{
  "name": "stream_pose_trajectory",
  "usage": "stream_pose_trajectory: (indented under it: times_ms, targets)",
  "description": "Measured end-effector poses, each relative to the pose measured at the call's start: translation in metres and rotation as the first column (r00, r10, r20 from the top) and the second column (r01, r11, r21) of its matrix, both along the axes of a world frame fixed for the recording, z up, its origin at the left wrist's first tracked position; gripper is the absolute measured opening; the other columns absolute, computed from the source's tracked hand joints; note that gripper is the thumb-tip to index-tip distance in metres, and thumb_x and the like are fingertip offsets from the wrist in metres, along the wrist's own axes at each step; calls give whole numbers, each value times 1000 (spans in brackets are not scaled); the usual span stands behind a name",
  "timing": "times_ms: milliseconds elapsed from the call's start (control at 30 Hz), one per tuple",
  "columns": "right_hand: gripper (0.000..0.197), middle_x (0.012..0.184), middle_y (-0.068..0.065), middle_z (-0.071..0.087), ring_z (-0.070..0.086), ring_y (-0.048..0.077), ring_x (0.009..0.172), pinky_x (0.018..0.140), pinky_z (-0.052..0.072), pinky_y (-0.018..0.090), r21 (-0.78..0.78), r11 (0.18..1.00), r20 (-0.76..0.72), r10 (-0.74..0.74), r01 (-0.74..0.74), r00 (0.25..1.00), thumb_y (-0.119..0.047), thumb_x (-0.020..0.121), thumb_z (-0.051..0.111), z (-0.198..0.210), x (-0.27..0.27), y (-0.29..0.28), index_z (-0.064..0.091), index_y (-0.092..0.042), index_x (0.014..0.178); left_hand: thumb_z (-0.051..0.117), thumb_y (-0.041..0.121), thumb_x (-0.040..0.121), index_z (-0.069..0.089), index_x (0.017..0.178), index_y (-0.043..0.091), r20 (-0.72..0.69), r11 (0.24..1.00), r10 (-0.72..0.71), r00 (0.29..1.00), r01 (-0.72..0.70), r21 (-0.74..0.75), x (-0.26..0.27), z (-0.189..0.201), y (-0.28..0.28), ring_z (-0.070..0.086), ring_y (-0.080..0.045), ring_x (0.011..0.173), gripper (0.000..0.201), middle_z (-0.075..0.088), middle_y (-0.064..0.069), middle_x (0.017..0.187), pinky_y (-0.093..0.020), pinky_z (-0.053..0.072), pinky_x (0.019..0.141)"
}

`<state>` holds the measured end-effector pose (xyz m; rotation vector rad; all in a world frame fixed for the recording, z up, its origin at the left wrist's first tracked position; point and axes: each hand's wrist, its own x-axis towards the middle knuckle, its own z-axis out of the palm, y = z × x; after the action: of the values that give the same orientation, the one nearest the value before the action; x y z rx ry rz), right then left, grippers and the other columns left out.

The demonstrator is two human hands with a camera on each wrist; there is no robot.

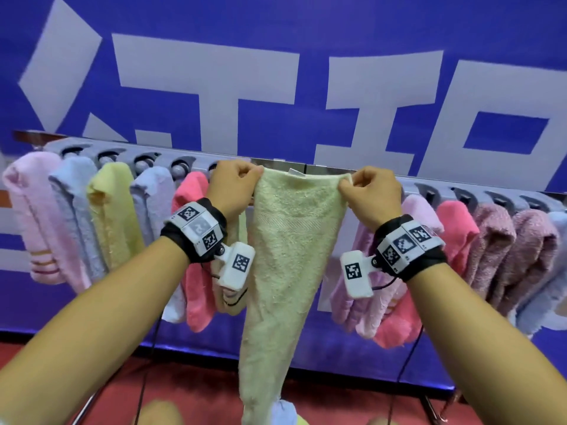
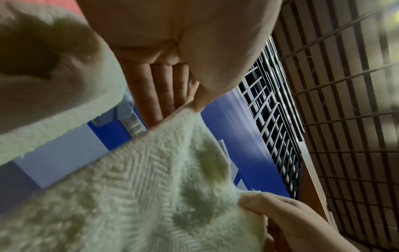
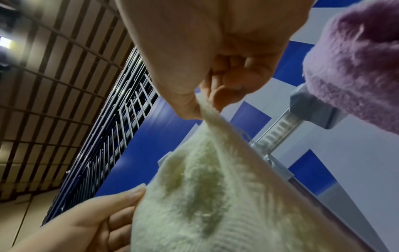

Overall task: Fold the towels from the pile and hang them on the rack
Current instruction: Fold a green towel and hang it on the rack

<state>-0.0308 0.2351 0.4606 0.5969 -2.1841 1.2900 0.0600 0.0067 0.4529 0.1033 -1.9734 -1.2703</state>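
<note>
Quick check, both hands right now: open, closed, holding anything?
Left hand: closed, pinching one top corner of the pale green towel.
Right hand: closed, pinching the towel's other top corner.

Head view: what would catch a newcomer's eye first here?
The pale green towel, stretched between the left hand and right hand, each pinching a top corner, hangs in the centre in front of the rack. To both sides, pink, blue, yellow and mauve towels already hang in a row. Behind is a blue banner with big white shapes.
</note>
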Motion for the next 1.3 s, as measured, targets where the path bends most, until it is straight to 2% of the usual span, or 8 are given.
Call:
stream_pose_trajectory:
  times_ms: [200, 333, 500, 600, 800, 900, 1033, 1300]
  targets:
    - [19, 54, -5, 53, 51, 15, 58, 49, 36, 19, 130, 990, 25, -63, 59, 998, -25, 70, 66, -5, 3, -20, 59, -10, 60, 57, 53, 70, 71, 68, 4, 128, 999, 29, 991, -25, -34, -15, -12, 2, 69, -39, 70, 51, 67, -21, 65, -49, 61, 67]
    - [8, 68, 4, 65, 64, 27, 68, 59, 52, 31, 61, 994, 92, 86, -92, 992, -18, 70, 61, -17, 10, -30, 56, -15, 76, 60, 45, 76, 71, 65, 6, 151, 999, -14, 988, 19, -33, -13, -18, 19, 70, -34, 69, 42, 68, -14, 62, -48, 61, 69]
    - [22, 63, -6, 54, 49, 14, 58, 62, 44, 32, 254, 908, 75, 326, -334, 943, -6, 86, 50, -18, 11, -20, 55, -27, 90, 64, 27, 91, 70, 73, -2, 120, 999, -28, 992, 23, 46, -14, -23, 16, 69, -31, 66, 34, 68, -19, 69, -39, 61, 59]
    - [33, 54, -14, 55, 46, 1, 48, 54, 40, 20, 198, 900, 156, 362, -388, 919, 2, 89, 47, -13, 1, -6, 59, -26, 77, 63, 22, 95, 67, 73, 4, 140, 984, -6, 990, -20, 180, -16, -24, -6, 64, -24, 66, 29, 65, -18, 75, -24, 54, 47]
    - [39, 43, -23, 50, 46, -6, 42, 44, 33, 7, 160, 868, 254, 424, -470, 869, 15, 87, 35, -1, 3, -6, 63, -10, 78, 62, 25, 96, 68, 82, -1, 172, 973, -42, 984, 2, 229, -18, -23, -16, 64, -28, 71, 30, 65, -20, 80, -33, 60, 59]
    - [47, 77, -22, 69, 57, -15, 73, 72, 39, 5, 336, 831, 239, 381, -444, 893, 13, 86, 34, 3, 6, -6, 74, -11, 96, 61, 22, 96, 61, 93, -16, 150, 971, -55, 987, 18, 238, -15, -21, -18, 65, -33, 74, 38, 65, -28, 82, -31, 59, 55]
    - [48, 128, -6, 65, 53, 7, 122, 103, 34, 17, 596, 739, 172, 264, -314, 949, -1, 94, 35, 2, 6, -5, 71, -20, 119, 61, 24, 96, 68, 91, -11, 150, 991, -31, 988, 11, 136, -9, -19, -12, 70, -35, 75, 35, 68, -31, 90, -32, 60, 58]
    - [42, 125, 3, 68, 62, 23, 111, 95, 47, 29, 686, 704, 107, 152, -184, 983, -13, 92, 39, -4, 14, -19, 72, -19, 117, 60, 23, 95, 65, 86, -15, 120, 996, -75, 990, 68, 65, -8, -18, 17, 70, -39, 70, 39, 65, -36, 84, -52, 60, 63]
